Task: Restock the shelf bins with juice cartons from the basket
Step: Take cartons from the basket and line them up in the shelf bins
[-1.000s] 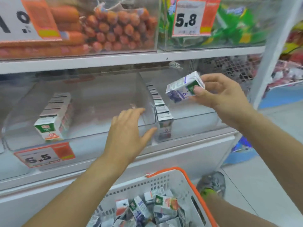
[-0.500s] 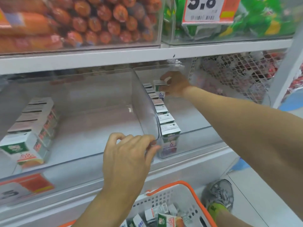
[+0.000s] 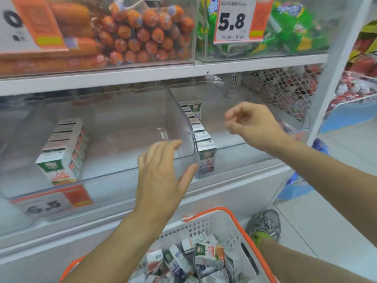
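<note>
Two clear shelf bins sit side by side. The left bin (image 3: pixel 114 111) holds a row of orange-label juice cartons (image 3: pixel 63 150) along its left wall. In the right bin (image 3: pixel 230 152) a row of purple-label cartons (image 3: pixel 205 148) runs front to back, with one more carton (image 3: pixel 196 108) at the back. My left hand (image 3: pixel 163 180) hovers open in front of the divider between the bins, holding nothing. My right hand (image 3: pixel 253 123) hangs empty in front of the right bin, fingers loosely curled. Below, the white basket (image 3: pixel 214 223) with an orange rim holds several loose cartons (image 3: pixel 208 256).
The upper shelf carries bins of orange sausages (image 3: pixel 140 35) and green packets (image 3: pixel 293 29), with a 5.8 price tag (image 3: pixel 234 21). A 6.5 tag (image 3: pixel 49 203) hangs on the left bin. A wire rack (image 3: pixel 281 88) stands at right. My shoe (image 3: pixel 265 223) rests beside the basket.
My right hand carried a purple-label carton to the back of the right bin, let it go there, and drew back out empty. My left hand stayed near the divider.
</note>
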`<state>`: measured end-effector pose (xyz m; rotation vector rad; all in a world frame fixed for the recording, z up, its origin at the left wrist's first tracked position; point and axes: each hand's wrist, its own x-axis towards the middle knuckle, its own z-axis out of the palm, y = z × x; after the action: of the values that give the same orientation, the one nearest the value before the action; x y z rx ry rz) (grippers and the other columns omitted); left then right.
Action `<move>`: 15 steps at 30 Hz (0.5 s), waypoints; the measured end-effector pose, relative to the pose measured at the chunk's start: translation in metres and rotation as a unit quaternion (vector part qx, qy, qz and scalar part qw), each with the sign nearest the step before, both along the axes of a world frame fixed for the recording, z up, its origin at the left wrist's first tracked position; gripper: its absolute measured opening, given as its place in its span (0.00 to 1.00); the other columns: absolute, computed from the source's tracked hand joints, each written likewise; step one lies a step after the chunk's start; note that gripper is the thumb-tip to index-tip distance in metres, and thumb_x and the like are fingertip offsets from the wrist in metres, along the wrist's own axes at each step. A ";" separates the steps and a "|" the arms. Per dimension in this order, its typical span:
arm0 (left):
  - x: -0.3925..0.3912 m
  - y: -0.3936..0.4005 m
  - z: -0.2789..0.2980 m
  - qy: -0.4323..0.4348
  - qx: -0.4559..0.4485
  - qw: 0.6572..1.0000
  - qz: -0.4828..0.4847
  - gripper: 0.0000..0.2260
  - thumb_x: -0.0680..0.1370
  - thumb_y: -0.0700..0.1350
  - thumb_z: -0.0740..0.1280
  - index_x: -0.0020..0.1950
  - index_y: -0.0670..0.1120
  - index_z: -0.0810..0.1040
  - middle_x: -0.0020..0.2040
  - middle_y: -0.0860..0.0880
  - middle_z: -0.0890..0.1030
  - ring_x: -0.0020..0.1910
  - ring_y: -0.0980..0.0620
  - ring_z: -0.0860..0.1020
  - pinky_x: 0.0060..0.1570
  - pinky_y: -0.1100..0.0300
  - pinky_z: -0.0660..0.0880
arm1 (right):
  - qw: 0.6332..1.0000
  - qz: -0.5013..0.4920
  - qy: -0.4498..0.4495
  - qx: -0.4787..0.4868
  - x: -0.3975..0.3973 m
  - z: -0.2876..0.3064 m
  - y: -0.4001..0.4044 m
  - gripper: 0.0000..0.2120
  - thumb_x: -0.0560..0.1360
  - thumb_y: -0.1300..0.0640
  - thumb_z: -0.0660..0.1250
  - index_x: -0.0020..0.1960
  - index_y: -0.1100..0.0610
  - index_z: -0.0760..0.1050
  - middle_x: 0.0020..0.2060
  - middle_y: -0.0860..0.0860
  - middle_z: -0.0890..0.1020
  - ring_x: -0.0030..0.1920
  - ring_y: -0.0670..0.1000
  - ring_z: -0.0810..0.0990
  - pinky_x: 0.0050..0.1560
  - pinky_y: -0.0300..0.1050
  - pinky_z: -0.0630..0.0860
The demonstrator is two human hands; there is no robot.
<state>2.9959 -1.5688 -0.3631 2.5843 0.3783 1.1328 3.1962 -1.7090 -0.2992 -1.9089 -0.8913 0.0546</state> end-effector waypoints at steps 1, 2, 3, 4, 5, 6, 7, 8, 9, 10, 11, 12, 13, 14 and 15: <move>-0.006 -0.007 0.003 -0.019 0.010 1.000 -0.007 0.19 0.76 0.54 0.69 0.61 0.45 0.76 0.55 0.50 0.79 0.59 0.49 0.74 0.63 0.54 0.63 | 1.000 0.006 0.004 -0.003 -0.016 -0.007 -0.016 0.07 0.73 0.62 0.74 0.43 0.51 0.80 0.35 0.48 0.81 0.36 0.47 0.79 0.43 0.38 0.77; -0.012 -0.014 0.005 -0.032 0.020 0.999 -0.016 0.17 0.75 0.51 0.69 0.60 0.45 0.77 0.55 0.49 0.79 0.60 0.48 0.74 0.62 0.53 0.64 | 1.000 0.010 0.013 -0.015 -0.032 -0.016 -0.029 0.07 0.73 0.62 0.74 0.41 0.51 0.80 0.34 0.48 0.81 0.37 0.47 0.79 0.43 0.38 0.77; -0.019 -0.023 0.004 -0.035 0.014 0.999 -0.030 0.14 0.75 0.49 0.70 0.59 0.45 0.77 0.54 0.50 0.79 0.58 0.48 0.75 0.61 0.53 0.66 | 0.999 0.014 0.031 -0.027 -0.045 -0.029 -0.039 0.07 0.73 0.62 0.74 0.41 0.52 0.80 0.34 0.49 0.81 0.37 0.48 0.79 0.42 0.38 0.77; -0.027 -0.031 0.001 -0.025 -0.009 0.999 -0.045 0.13 0.75 0.48 0.70 0.57 0.46 0.77 0.53 0.51 0.79 0.56 0.49 0.75 0.59 0.53 0.67 | 0.997 0.022 0.065 -0.038 -0.056 -0.043 -0.047 0.07 0.73 0.63 0.74 0.41 0.53 0.80 0.34 0.50 0.80 0.36 0.49 0.79 0.41 0.40 0.78; -0.036 -0.039 -0.004 -0.001 -0.041 0.997 -0.059 0.12 0.76 0.48 0.70 0.57 0.47 0.77 0.52 0.52 0.79 0.54 0.50 0.76 0.57 0.54 0.68 | 0.992 0.030 0.109 -0.050 -0.066 -0.060 -0.054 0.06 0.74 0.64 0.73 0.42 0.55 0.79 0.34 0.50 0.80 0.36 0.51 0.78 0.39 0.42 0.78; -0.045 -0.047 -0.012 0.041 -0.071 0.994 -0.072 0.11 0.76 0.48 0.70 0.57 0.48 0.76 0.51 0.53 0.79 0.53 0.52 0.75 0.56 0.54 0.69 | 0.985 0.037 0.152 -0.078 -0.074 -0.078 -0.060 0.05 0.74 0.65 0.72 0.43 0.56 0.79 0.34 0.50 0.80 0.36 0.51 0.79 0.37 0.44 0.79; -0.055 -0.053 -0.022 0.101 -0.091 0.987 -0.085 0.11 0.76 0.48 0.69 0.57 0.48 0.76 0.52 0.53 0.78 0.53 0.53 0.75 0.57 0.54 0.70 | 0.974 0.049 0.181 -0.127 -0.082 -0.097 -0.063 0.03 0.75 0.64 0.71 0.45 0.58 0.79 0.34 0.49 0.80 0.35 0.50 0.79 0.35 0.43 0.79; -0.065 -0.055 -0.034 0.174 -0.100 0.975 -0.101 0.12 0.77 0.49 0.69 0.59 0.48 0.75 0.53 0.54 0.78 0.54 0.54 0.75 0.58 0.54 0.70 | 0.959 0.072 0.197 -0.191 -0.091 -0.115 -0.066 0.02 0.75 0.62 0.71 0.48 0.59 0.79 0.35 0.48 0.80 0.34 0.47 0.80 0.34 0.41 0.80; -0.075 -0.056 -0.044 0.251 -0.100 0.956 -0.118 0.14 0.77 0.50 0.69 0.60 0.48 0.75 0.54 0.54 0.78 0.54 0.54 0.75 0.58 0.55 0.71 | 0.940 0.102 0.206 -0.254 -0.100 -0.134 -0.067 0.04 0.75 0.61 0.72 0.50 0.59 0.79 0.36 0.48 0.81 0.33 0.46 0.80 0.34 0.41 0.80; -0.085 -0.055 -0.056 0.323 -0.097 0.932 -0.132 0.14 0.77 0.51 0.68 0.61 0.49 0.74 0.55 0.53 0.78 0.54 0.54 0.75 0.58 0.55 0.72 | 0.917 0.139 0.209 -0.309 -0.110 -0.150 -0.068 0.06 0.75 0.59 0.72 0.51 0.58 0.79 0.37 0.49 0.82 0.34 0.46 0.82 0.36 0.43 0.81; -0.094 -0.053 -0.067 0.386 -0.096 0.907 -0.139 0.15 0.77 0.52 0.68 0.61 0.48 0.74 0.55 0.53 0.77 0.53 0.54 0.75 0.58 0.56 0.73 | 0.895 0.176 0.205 -0.354 -0.121 -0.165 -0.067 0.09 0.74 0.57 0.73 0.53 0.57 0.78 0.40 0.50 0.83 0.38 0.49 0.83 0.40 0.47 0.82; -0.104 -0.052 -0.080 0.437 -0.106 0.883 -0.136 0.15 0.78 0.52 0.68 0.61 0.48 0.74 0.55 0.53 0.77 0.53 0.53 0.75 0.57 0.56 0.74 | 0.873 0.212 0.197 -0.392 -0.133 -0.177 -0.066 0.11 0.74 0.55 0.74 0.55 0.56 0.78 0.42 0.50 0.83 0.41 0.52 0.83 0.45 0.49 0.82; -0.114 -0.052 -0.093 0.473 -0.132 0.863 -0.122 0.14 0.78 0.52 0.68 0.60 0.47 0.74 0.54 0.52 0.77 0.52 0.52 0.76 0.56 0.54 0.75 | 0.852 0.239 0.190 -0.425 -0.145 -0.188 -0.066 0.14 0.74 0.54 0.75 0.57 0.56 0.78 0.45 0.50 0.82 0.44 0.53 0.83 0.48 0.49 0.81; -0.126 -0.051 -0.109 0.492 -0.173 0.848 -0.097 0.14 0.77 0.51 0.68 0.59 0.47 0.74 0.53 0.51 0.77 0.52 0.51 0.76 0.56 0.53 0.75 | 0.834 0.256 0.176 -0.455 -0.157 -0.198 -0.066 0.17 0.74 0.53 0.75 0.59 0.56 0.77 0.49 0.50 0.82 0.48 0.52 0.82 0.51 0.48 0.80; -0.138 -0.052 -0.124 0.498 -0.222 0.835 -0.070 0.12 0.77 0.51 0.69 0.57 0.47 0.75 0.52 0.51 0.78 0.52 0.50 0.77 0.55 0.52 0.76 | 0.821 0.267 0.152 -0.482 -0.166 -0.209 -0.068 0.18 0.74 0.52 0.74 0.61 0.56 0.76 0.53 0.51 0.80 0.51 0.53 0.80 0.55 0.49 0.78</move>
<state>2.8576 -1.6207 -0.4870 2.4696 0.5549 -0.4228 3.0305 -1.7771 -0.5085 -2.3468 -1.2763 1.3406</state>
